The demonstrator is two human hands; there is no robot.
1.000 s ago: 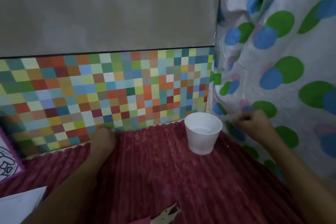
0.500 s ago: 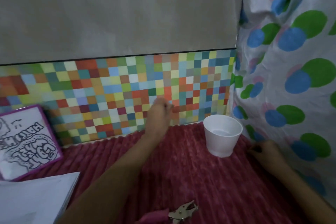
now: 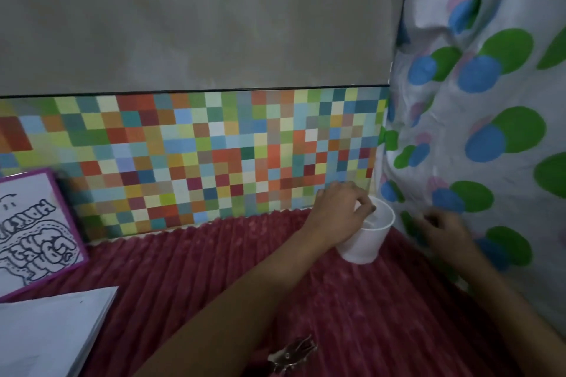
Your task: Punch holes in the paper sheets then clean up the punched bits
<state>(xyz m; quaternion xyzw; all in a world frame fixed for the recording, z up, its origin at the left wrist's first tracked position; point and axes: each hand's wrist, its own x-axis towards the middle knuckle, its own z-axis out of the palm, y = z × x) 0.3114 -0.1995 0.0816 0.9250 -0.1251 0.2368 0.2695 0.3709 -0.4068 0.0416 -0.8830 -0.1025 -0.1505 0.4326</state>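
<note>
A white cup [image 3: 367, 242] stands on the red ribbed cloth [image 3: 214, 269] near the back right corner. My left hand [image 3: 340, 211] hovers over the cup's mouth and hides its left rim. Its fingertips pinch together over the opening on something too small to make out. My right hand [image 3: 444, 229] lies low to the right of the cup, against the dotted fabric, with fingers curled; what they hold, if anything, is hidden. The metal hole punch [image 3: 291, 352] lies unheld at the front, under my left forearm. A stack of white paper sheets [image 3: 46, 333] sits at the front left.
A purple-framed board with a line drawing [image 3: 33, 229] leans against the chequered wall strip [image 3: 199, 156] at the left. White fabric with blue and green dots [image 3: 490, 131] hangs along the right side.
My left hand moved right from the chequered wall to above the cup. My right hand stayed low beside the dotted fabric. The view shifted slightly.
</note>
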